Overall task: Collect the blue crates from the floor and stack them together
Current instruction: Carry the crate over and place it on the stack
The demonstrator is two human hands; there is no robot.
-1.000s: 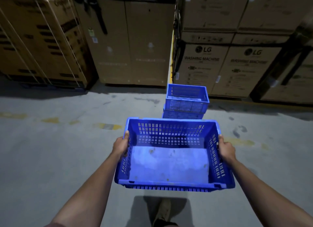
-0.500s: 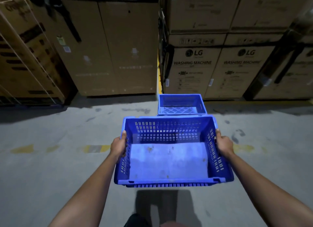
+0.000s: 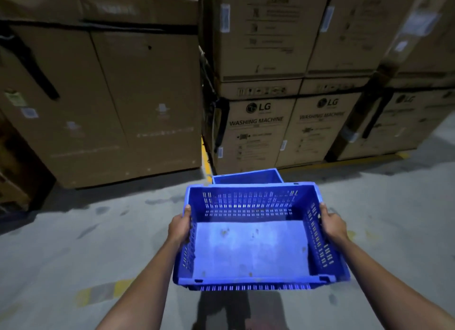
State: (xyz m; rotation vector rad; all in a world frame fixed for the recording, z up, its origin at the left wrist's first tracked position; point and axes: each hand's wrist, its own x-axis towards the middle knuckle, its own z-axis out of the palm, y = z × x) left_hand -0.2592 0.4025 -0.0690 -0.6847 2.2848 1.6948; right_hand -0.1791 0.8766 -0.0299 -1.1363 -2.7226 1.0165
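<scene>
I've closed on the stack since half a second ago: my left hand (image 3: 181,227) and right hand (image 3: 331,225) stay clamped on the side walls of the empty blue slotted crate (image 3: 251,251) at lower centre. Just past its far rim, only the top of the stacked blue crate (image 3: 247,176) now shows, contents hidden. Behind it stand LG washing machine cartons (image 3: 256,130).

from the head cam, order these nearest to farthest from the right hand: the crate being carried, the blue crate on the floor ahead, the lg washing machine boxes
1. The carried crate: the right hand grips its right wall, the left hand the opposite wall.
2. The floor crate: just beyond the carried crate's far rim, ahead and to the left.
3. The LG washing machine boxes: stacked behind the floor crate.
</scene>
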